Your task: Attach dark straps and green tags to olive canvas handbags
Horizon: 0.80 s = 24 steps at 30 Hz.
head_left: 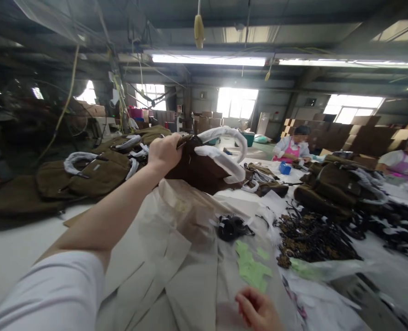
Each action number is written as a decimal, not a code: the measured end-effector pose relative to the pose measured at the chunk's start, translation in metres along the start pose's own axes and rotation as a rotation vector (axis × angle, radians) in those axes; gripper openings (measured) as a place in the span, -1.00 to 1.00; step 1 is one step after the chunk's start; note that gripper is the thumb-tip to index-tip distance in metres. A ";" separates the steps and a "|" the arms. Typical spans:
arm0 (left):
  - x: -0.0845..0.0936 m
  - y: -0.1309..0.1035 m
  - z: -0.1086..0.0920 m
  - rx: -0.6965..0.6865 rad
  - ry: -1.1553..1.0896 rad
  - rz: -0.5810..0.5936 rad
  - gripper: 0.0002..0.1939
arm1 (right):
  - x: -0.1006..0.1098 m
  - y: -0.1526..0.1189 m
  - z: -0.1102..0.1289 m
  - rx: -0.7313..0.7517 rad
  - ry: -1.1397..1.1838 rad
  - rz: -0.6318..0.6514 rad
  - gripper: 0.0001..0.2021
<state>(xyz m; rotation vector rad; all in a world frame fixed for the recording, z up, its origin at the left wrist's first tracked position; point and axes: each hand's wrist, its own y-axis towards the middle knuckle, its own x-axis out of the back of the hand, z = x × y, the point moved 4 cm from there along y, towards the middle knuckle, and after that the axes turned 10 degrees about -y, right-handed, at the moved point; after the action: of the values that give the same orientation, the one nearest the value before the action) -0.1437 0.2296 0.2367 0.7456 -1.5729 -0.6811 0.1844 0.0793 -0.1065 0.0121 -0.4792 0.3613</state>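
Observation:
My left hand (166, 151) reaches forward and is closed on the upper edge of a dark brown handbag (200, 168). The bag's handles (236, 170) are wrapped in white film and curve out to the right of my hand. Below the bag lies a sheet of beige wrapping paper (179, 207). My right hand (257, 310) is low at the bottom edge of the view, fingers curled, with nothing visible in them. Just above it are light green paper pieces (252, 266). A black roll-like bundle (230, 227) rests on the paper beyond them.
Olive-brown bags (90, 177) are heaped on the left, and more bags (338, 184) stand on the right. A pile of black straps with brown tags (310, 234) lies on the right of the white table. Two people sit farther back, near a blue box (284, 168).

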 end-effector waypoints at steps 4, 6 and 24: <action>0.064 -0.072 -0.042 -0.242 0.036 -0.131 -0.70 | 0.016 -0.011 0.039 0.104 0.237 -0.028 -0.52; 0.077 -0.130 -0.067 -0.395 0.018 -0.101 -0.70 | 0.021 -0.016 0.062 0.194 0.441 0.028 -0.32; -0.033 -0.326 -0.079 -0.250 -0.704 0.336 -0.42 | 0.113 -0.014 0.020 -0.168 0.641 -0.462 -0.74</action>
<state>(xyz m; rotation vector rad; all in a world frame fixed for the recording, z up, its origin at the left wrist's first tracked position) -0.0345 0.0508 -0.0278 0.0284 -2.1277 -0.9207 0.2734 0.1019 -0.0366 -0.1500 0.1360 -0.1376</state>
